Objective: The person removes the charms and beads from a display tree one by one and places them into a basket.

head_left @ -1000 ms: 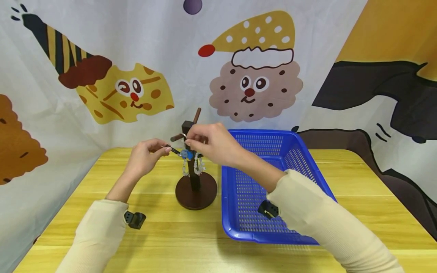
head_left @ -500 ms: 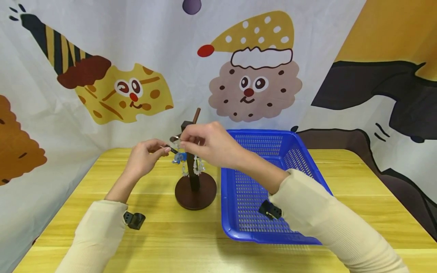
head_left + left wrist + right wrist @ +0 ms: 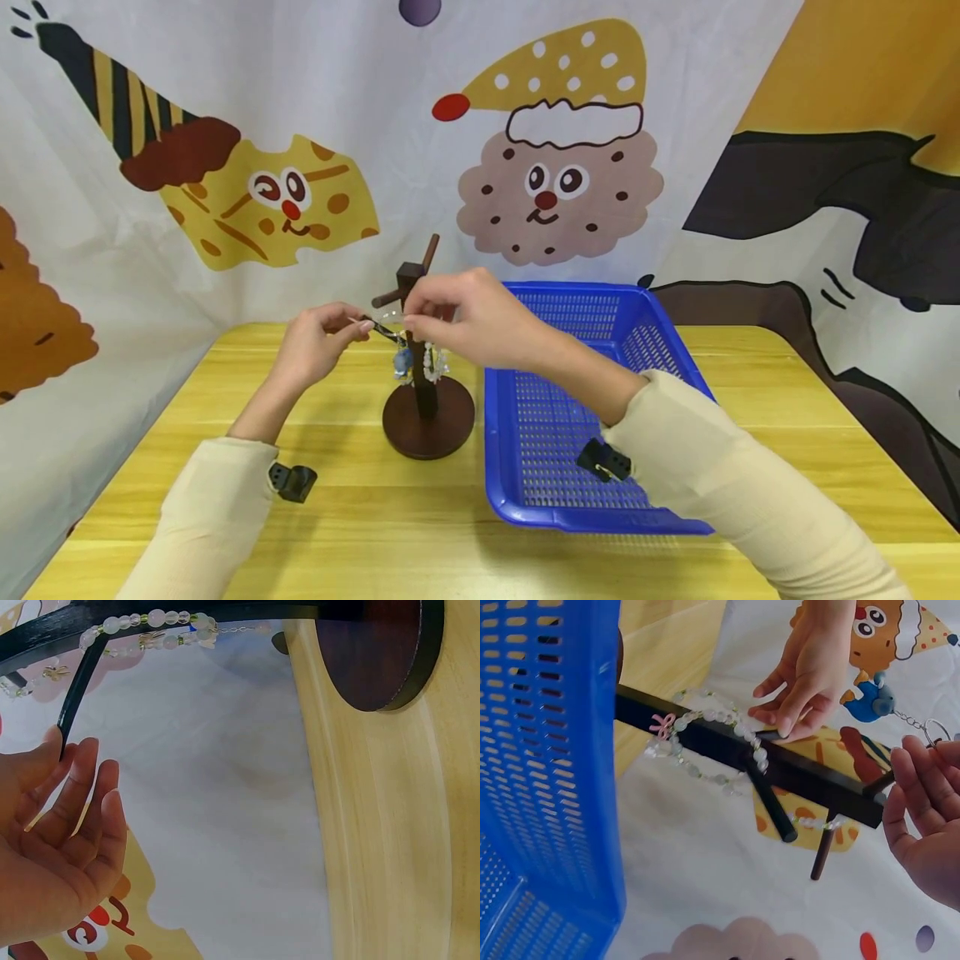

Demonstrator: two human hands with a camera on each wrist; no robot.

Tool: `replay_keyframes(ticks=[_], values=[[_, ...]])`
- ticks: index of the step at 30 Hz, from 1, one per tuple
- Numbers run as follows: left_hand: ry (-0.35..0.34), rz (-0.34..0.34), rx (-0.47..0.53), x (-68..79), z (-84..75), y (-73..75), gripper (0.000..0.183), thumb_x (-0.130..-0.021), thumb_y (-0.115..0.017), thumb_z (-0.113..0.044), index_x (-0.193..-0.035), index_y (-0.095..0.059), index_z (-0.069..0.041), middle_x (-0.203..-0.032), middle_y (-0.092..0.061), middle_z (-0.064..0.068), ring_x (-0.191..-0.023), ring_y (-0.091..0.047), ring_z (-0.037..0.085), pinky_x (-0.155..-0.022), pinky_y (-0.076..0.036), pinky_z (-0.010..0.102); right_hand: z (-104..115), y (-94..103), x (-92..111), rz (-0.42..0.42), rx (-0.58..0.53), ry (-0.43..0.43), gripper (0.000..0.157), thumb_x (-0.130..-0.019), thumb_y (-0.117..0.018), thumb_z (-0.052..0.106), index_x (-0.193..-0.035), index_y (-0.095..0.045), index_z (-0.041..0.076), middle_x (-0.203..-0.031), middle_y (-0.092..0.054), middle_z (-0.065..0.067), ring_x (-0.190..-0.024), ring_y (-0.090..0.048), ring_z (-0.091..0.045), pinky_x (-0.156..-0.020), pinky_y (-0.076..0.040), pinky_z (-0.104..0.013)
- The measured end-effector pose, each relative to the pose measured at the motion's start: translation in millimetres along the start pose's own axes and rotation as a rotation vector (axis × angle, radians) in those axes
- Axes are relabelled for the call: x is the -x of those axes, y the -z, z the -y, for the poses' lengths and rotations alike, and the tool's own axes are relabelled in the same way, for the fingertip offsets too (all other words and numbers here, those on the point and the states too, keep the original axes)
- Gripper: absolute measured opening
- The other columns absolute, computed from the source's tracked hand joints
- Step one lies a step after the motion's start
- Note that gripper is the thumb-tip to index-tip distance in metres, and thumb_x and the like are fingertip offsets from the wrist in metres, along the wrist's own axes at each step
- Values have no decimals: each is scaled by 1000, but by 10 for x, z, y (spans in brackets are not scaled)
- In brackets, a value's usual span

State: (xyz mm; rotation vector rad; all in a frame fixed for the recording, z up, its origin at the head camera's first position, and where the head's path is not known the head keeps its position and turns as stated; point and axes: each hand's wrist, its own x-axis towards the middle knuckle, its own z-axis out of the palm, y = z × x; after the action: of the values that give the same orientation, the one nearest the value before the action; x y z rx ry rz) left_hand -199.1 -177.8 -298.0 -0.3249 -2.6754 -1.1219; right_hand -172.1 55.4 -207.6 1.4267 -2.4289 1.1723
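You seem to be hanging the keychain (image 3: 871,700): your right hand (image 3: 480,317) pinches its ring (image 3: 927,733) beside the stand (image 3: 427,400), toward the back edge of the desk (image 3: 360,517), while your left hand (image 3: 311,346) pinches a peg (image 3: 79,691). Threading ring over peg likely comes next. Bracelets (image 3: 760,755) crowd the stand; the basket (image 3: 498,467) sits just right of it.

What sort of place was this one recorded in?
Likely an indoor tabletop recording setup: a cartoon-print backdrop hangs behind a wood-grain table holding a wooden jewelry stand and a blue plastic basket.
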Motion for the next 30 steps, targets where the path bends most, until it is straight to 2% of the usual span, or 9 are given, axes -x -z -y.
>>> replay_keyframes(ticks=[6,13,22,27,30], values=[[10,10,-4,1,0,0,21,-95,-56,-19,-100,-66,-2,-87,-69,14,-81,-63,28,-66,-42,35,-122,108,122,-15,-29,-55,8,-87,-61,3,-81,-66,5,-72,-64,1,-65,-55,-9,-61,-44,-26],[16,17,-4,5,4,2,22,-95,-56,-21,-100,-66,-2,-87,-69,13,-80,-62,27,-66,-41,35,-297,269,285,-27,-8,-96,8,-87,-61,1,-81,-66,4,-70,-65,2,-65,-58,-11,-59,-44,-27],[7,14,-10,-2,8,0,22,-95,-56,-21,-100,-66,-2,-85,-69,12,-78,-61,27,-65,-41,35,-495,489,563,-42,16,-228,7,-87,-61,1,-85,-67,3,-76,-66,-6,-71,-63,-17,-65,-48,-30],[2,11,-6,0,1,3,22,-95,-56,-21,-99,-66,-2,-85,-69,13,-78,-61,27,-66,-42,35,-643,556,690,-39,26,-286,9,-88,-58,2,-85,-67,3,-77,-67,-7,-74,-64,-22,-67,-49,-30],[-1,8,0,3,-6,5,23,-95,-56,-21,-99,-66,-2,-85,-69,13,-78,-62,27,-66,-43,35,-748,581,777,-42,35,-317,10,-89,-58,2,-86,-67,3,-77,-67,-5,-74,-63,-20,-67,-48,-29]])
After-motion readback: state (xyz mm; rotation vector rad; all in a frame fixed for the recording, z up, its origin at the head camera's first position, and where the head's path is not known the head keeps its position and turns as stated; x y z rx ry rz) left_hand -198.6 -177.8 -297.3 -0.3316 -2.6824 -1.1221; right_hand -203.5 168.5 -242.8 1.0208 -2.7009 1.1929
